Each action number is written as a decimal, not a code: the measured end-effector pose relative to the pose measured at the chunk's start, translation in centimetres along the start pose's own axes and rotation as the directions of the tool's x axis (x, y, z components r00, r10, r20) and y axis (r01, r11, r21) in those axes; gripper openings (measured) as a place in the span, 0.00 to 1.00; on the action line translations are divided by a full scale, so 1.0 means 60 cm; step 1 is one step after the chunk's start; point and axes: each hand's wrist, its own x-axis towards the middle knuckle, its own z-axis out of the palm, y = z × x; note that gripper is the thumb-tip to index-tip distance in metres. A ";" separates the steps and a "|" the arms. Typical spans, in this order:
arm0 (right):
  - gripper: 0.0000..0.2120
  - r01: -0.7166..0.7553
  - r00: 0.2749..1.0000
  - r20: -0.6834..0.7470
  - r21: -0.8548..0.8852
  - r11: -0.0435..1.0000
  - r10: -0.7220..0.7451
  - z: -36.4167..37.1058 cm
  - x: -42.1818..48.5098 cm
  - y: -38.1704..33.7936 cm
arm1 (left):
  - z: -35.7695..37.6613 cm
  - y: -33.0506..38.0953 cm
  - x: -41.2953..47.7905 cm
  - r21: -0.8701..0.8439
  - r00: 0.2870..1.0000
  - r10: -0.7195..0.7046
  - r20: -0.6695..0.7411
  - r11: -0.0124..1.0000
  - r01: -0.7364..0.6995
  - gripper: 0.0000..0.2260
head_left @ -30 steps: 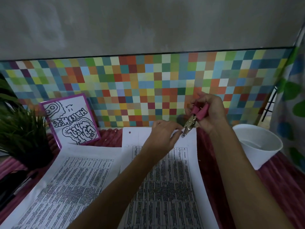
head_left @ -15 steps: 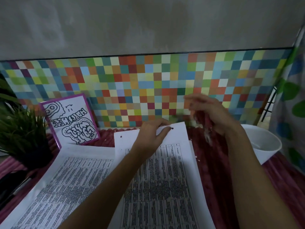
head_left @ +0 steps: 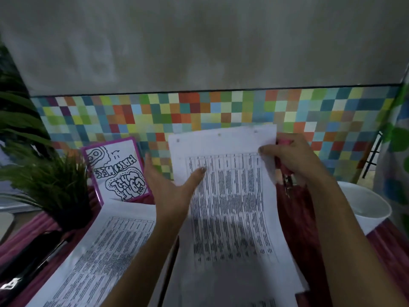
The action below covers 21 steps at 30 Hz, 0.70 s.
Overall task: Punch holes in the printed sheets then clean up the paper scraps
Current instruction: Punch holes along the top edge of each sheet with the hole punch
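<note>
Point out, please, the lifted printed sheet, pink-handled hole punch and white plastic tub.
lifted printed sheet (head_left: 232, 196), head view, text middle
pink-handled hole punch (head_left: 287, 186), head view, metal tip
white plastic tub (head_left: 371, 222), head view, outer wall

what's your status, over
Left hand pinches sheet at left edge; right hand grips punch, thumb on sheet. Sheet lifted, three holes along top. Nothing in the way.
</note>
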 end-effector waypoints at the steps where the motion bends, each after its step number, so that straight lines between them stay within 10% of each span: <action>1: 0.09 0.044 0.998 -0.046 0.033 0.999 -0.042 -0.003 -0.006 -0.011 | -0.015 -0.004 -0.005 -0.123 0.990 -0.121 0.067 0.984 0.129 0.49; 7: 0.12 0.254 0.955 -0.174 0.073 0.964 -0.239 -0.022 -0.043 -0.104 | -0.037 0.019 -0.014 0.044 0.948 -0.086 0.307 0.996 0.076 0.11; 15: 0.11 0.386 0.911 -0.170 0.024 0.922 -0.377 -0.020 -0.103 -0.164 | -0.052 0.041 -0.021 -0.071 0.956 0.151 0.251 0.988 -0.138 0.15; 21: 0.09 0.290 0.936 -0.214 0.019 0.957 -0.280 0.004 -0.101 -0.134 | -0.052 -0.017 -0.058 -0.001 0.967 0.010 0.255 1.000 -0.010 0.21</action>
